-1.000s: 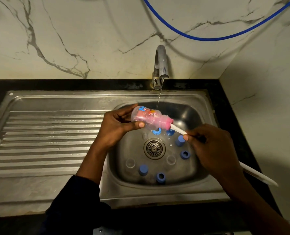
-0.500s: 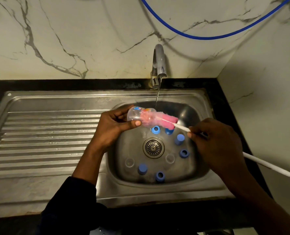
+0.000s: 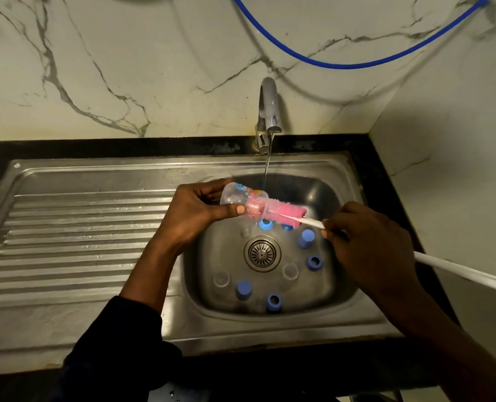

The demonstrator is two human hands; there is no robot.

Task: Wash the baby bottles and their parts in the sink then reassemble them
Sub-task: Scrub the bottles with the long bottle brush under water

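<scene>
One clear printed baby bottle (image 3: 236, 198), sideways, pink brush (image 3: 288, 212) half inside.

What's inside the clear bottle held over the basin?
Pink brush head, part in through the mouth, part sticking out; right hand holds its white handle. Left hand covers part of the bottle; water inside cannot be told.

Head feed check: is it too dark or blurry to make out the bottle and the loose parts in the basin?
Head view: dim, warm light, yet the bottle and pink brush read fairly sharp; head view: the back wall of the basin sits in deep shadow, blue parts stand out, the clear ones are faint; head view: soft glare on the drainboard ridges, wide-angle bowing at the edges.
</scene>
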